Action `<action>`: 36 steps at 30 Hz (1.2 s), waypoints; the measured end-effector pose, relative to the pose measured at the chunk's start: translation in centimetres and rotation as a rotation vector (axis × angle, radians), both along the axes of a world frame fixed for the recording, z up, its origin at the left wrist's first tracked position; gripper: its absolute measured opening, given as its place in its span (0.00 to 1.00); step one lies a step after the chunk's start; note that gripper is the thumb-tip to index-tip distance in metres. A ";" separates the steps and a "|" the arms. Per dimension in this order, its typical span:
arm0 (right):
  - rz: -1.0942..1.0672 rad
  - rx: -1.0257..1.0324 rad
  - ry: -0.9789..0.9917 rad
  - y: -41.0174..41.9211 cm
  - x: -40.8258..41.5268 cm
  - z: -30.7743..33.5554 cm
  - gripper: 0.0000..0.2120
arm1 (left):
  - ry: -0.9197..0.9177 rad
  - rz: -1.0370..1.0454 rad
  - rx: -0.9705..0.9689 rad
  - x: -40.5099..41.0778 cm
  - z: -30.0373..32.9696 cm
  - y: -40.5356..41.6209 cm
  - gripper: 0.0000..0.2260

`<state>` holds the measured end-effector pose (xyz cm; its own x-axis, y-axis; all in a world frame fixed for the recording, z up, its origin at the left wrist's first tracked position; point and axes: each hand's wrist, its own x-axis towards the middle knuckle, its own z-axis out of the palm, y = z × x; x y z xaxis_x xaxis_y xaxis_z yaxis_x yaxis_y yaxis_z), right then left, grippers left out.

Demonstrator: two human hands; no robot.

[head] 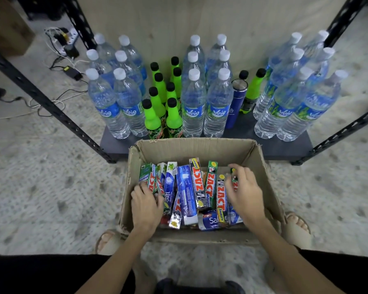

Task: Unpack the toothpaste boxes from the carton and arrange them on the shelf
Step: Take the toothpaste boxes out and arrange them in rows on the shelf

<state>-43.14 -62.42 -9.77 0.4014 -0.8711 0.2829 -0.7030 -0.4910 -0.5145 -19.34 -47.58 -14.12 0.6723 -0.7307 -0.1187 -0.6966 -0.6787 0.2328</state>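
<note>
Both hands are down inside the open brown cardboard carton (pixel 200 148), which sits on the pale speckled floor (pixel 51 187) between the person's sandalled feet. The left hand (pixel 146 205) lies knuckles-up over the left end of the pile, fingers curled onto a green-and-red toothpaste box (pixel 150 183); whether it truly grips that box or only rests on it, I cannot tell. The right hand (pixel 243 194) reaches in on the right side, fingers bent and pinching the top of a small green-and-red toothpaste box (pixel 234 177) standing against the carton's right wall. Between the two hands lies the jumble of toothpaste boxes, all inside the carton: a blue-and-white one (pixel 186 192) in the middle, silver-and-red ones (pixel 198 183) beside it, more blue ones underneath at the near wall. Just beyond the carton's far wall, the dark low shelf (pixel 285 145) carries rows of clear plastic water bottles with white caps and blue labels (pixel 192 102), a cluster of bright green soda bottles with black caps (pixel 152 115), and a dark blue metal flask (pixel 236 102). Off to the far left, a tangle of black and white cables (pixel 62 54) runs across the floor.
</note>
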 end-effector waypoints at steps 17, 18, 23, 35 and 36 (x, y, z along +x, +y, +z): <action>-0.059 0.635 0.068 3.9 7.2 -7.5 0.51 | 0.245 0.069 -0.262 0.7 -1.3 -0.3 0.13; -0.076 0.631 0.073 4.0 7.3 -7.6 0.51 | 0.249 0.043 -0.294 0.6 -1.0 -0.5 0.12; -0.107 0.590 -0.060 4.8 7.3 -8.4 0.44 | 0.358 0.096 -0.333 1.1 -1.0 -1.9 0.19; -0.140 0.410 -0.187 3.1 3.5 -3.6 0.28 | 0.477 0.063 -0.403 0.9 2.5 -3.0 0.33; -0.121 0.381 -0.194 2.6 3.0 -2.3 0.28 | 0.459 0.044 -0.416 0.7 3.5 -3.3 0.33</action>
